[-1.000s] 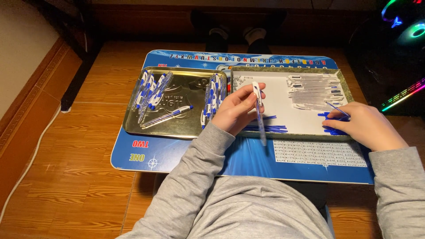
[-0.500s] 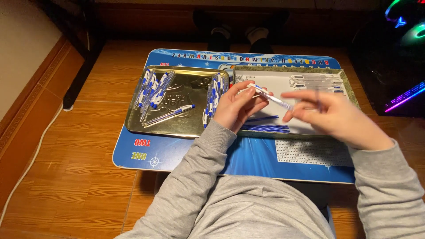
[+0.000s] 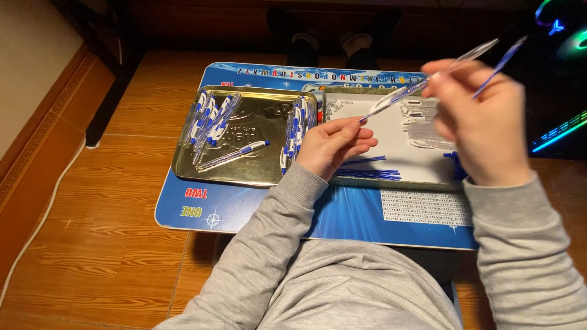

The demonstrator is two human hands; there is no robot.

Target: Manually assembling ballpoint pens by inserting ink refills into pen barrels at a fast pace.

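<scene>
My left hand (image 3: 335, 145) pinches the lower tip of a clear pen barrel (image 3: 422, 82) that slants up to the right. My right hand (image 3: 483, 125) is raised above the right tray, holds a thin blue refill (image 3: 501, 61), and its fingers also touch the barrel. A gold metal tray (image 3: 244, 174) at the left holds several blue-and-white pens (image 3: 211, 116), with more along its right side (image 3: 295, 131). The right tray (image 3: 391, 182) is lined with white paper and has loose blue refills (image 3: 367, 170) at its near edge.
Both trays rest on a blue printed mat (image 3: 244, 205) on my lap over a wooden floor (image 3: 92, 244). Someone's socked feet (image 3: 354, 43) are beyond the mat. A white cable (image 3: 43, 220) runs at the left, and coloured lights (image 3: 559, 131) glow at the right.
My right hand rose from the right tray carrying a blue refill and met the barrel. My left hand swung the barrel from pointing down to slanting up right.
</scene>
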